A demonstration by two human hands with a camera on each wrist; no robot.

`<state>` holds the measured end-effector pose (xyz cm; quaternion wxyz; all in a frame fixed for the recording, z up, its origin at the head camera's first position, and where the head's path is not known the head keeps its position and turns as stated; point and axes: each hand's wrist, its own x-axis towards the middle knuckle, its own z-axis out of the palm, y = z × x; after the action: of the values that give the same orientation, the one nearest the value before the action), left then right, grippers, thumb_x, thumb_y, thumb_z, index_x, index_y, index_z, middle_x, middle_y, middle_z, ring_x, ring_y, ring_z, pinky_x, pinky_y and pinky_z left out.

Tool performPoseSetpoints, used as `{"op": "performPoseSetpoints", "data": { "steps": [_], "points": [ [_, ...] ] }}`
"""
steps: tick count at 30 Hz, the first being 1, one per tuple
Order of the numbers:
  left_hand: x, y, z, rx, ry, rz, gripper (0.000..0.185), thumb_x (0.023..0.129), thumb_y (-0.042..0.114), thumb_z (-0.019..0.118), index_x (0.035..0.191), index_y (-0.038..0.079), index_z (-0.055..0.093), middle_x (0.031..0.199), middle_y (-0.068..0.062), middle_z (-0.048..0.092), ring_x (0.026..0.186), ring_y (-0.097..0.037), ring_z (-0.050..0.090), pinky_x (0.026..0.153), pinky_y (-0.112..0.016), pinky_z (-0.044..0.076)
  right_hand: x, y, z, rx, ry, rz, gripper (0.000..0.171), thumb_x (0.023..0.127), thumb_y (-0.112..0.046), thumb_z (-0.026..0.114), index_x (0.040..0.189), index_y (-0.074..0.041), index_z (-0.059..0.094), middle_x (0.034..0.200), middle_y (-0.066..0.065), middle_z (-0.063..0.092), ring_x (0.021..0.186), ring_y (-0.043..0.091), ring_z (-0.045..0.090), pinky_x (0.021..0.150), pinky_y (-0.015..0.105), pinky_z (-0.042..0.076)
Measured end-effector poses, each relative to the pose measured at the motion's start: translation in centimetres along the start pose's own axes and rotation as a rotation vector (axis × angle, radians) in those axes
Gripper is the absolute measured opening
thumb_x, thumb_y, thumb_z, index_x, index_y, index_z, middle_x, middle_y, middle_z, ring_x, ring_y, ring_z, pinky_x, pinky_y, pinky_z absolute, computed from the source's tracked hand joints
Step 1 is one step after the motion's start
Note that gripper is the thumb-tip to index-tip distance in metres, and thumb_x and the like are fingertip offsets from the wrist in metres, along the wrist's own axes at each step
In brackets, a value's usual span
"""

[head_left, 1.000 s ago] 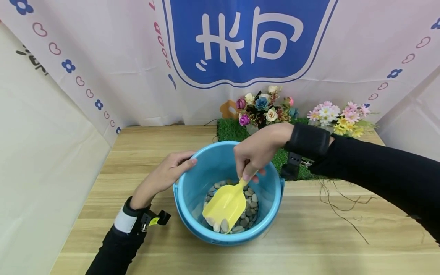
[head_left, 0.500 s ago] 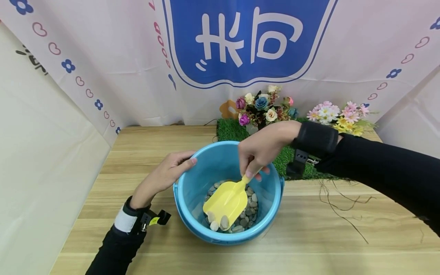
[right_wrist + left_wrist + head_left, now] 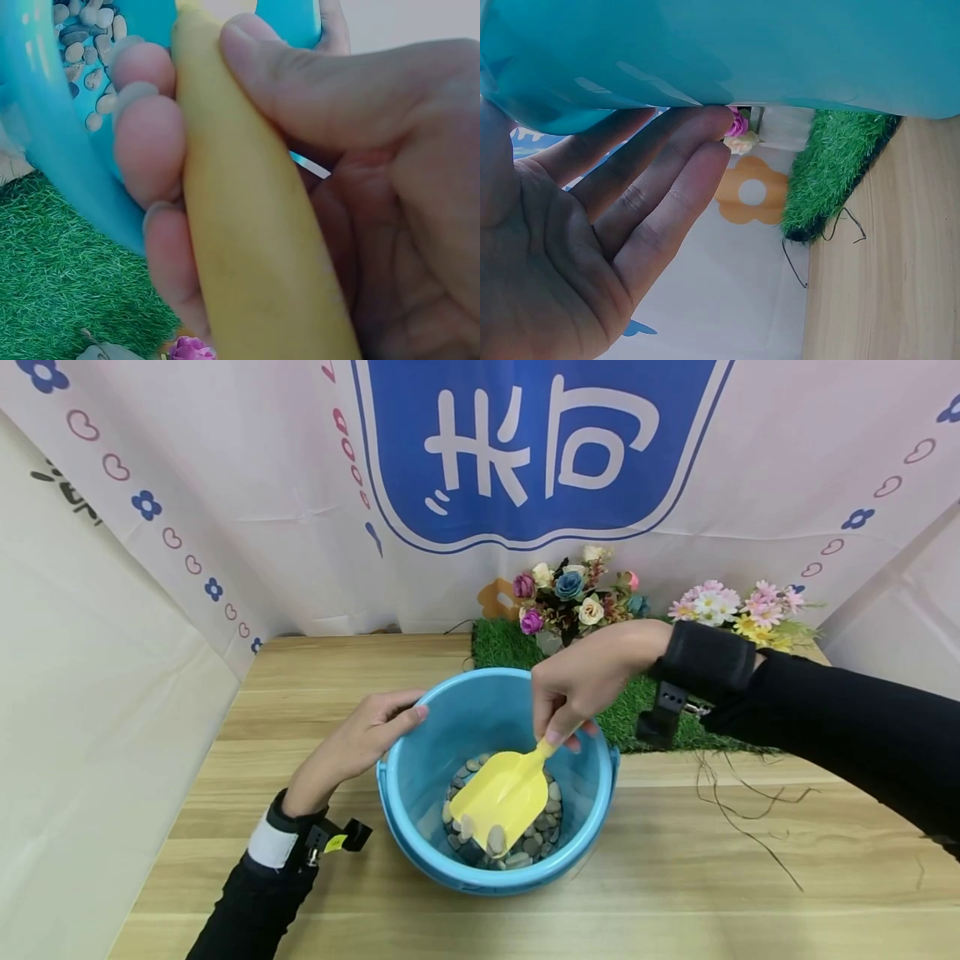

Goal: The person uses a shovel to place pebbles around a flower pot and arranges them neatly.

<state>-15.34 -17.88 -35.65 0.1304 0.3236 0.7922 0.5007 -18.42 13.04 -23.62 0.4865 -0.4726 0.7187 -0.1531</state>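
Note:
A light-blue bucket (image 3: 498, 883) stands on the wooden table, a layer of grey and pale pebbles (image 3: 552, 806) on its bottom. At its left rim my left hand (image 3: 367, 735) holds on, thumb over the edge; in the left wrist view the other fingers (image 3: 667, 217) lie fairly straight along the outer wall. My right hand (image 3: 588, 681) reaches over the right side and grips the handle of a yellow toy shovel (image 3: 504, 797). In the right wrist view the fingers and thumb wrap round that handle (image 3: 247, 202). The shovel's blade slants down inside the bucket, a few pebbles (image 3: 495, 840) at its front edge.
Behind the bucket lies a green artificial grass mat (image 3: 498, 643) with loose dark threads at its edges. On and near it stand a mixed rose bouquet (image 3: 577, 593) and a pink, white and yellow flower bunch (image 3: 742, 610). A printed cloth (image 3: 300, 552) hangs at the back.
My right hand has drawn the yellow shovel slightly up and to the right inside the bucket. Some pebbles at the blade's front have shifted. My left hand stays at the rim.

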Motion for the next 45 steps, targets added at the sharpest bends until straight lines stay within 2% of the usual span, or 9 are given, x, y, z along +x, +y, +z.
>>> {"op": "performPoseSetpoints", "data": {
  "steps": [10,19,31,38,41,45],
  "points": [
    [0.1,0.0,0.1,0.001,-0.003,0.003,0.035,0.108,0.012,0.045,0.134,-0.005,0.060,0.101,-0.017,0.073,0.070,-0.021,0.074,0.059,-0.037,0.063,-1.7,0.4,0.5,0.050,0.054,-0.015,0.027,0.106,-0.015,0.056,0.088,-0.009,0.076,0.081,0.003,0.070,0.068,0.021,0.063,0.067,0.032,0.057],
    [0.1,0.0,0.0,0.009,-0.007,0.006,0.034,0.109,0.013,0.045,0.134,-0.004,0.060,0.097,-0.014,0.073,0.069,-0.020,0.074,0.059,-0.037,0.063,-4.3,1.7,1.1,0.065,0.133,-0.004,0.023,0.106,-0.017,0.056,0.107,-0.014,0.079,0.081,-0.004,0.069,0.065,0.016,0.060,0.062,0.028,0.055],
    [0.0,-0.1,0.1,0.006,-0.003,0.003,0.035,0.108,0.013,0.045,0.135,-0.005,0.059,0.097,-0.013,0.073,0.070,-0.020,0.074,0.060,-0.037,0.063,-7.4,2.4,1.8,0.057,0.229,-0.023,0.024,0.108,-0.021,0.054,0.105,-0.023,0.078,0.080,-0.004,0.069,0.060,0.012,0.054,0.057,0.024,0.050],
    [-0.1,-0.2,0.0,-0.008,-0.003,-0.005,0.036,0.108,0.013,0.045,0.136,-0.006,0.058,0.100,-0.016,0.073,0.072,-0.021,0.075,0.060,-0.037,0.063,-8.5,2.6,2.2,0.089,0.251,0.026,0.024,0.108,-0.018,0.053,0.106,-0.022,0.077,0.079,-0.003,0.067,0.060,0.013,0.051,0.057,0.023,0.047],
    [-0.1,-0.2,0.0,-0.002,-0.002,-0.009,0.036,0.108,0.014,0.045,0.136,-0.006,0.058,0.099,-0.015,0.073,0.072,-0.020,0.075,0.060,-0.037,0.063,-8.9,2.8,2.3,0.087,0.257,0.006,0.025,0.108,-0.017,0.052,0.105,-0.021,0.076,0.078,-0.003,0.065,0.060,0.014,0.051,0.057,0.025,0.047],
    [-0.1,-0.2,0.0,-0.001,-0.003,-0.013,0.037,0.109,0.014,0.045,0.137,-0.006,0.057,0.100,-0.016,0.073,0.072,-0.020,0.075,0.061,-0.037,0.063,-9.4,3.1,2.7,0.087,0.278,-0.017,0.026,0.108,-0.017,0.052,0.095,-0.021,0.074,0.073,-0.003,0.063,0.056,0.014,0.050,0.054,0.024,0.046]
  ]
}}
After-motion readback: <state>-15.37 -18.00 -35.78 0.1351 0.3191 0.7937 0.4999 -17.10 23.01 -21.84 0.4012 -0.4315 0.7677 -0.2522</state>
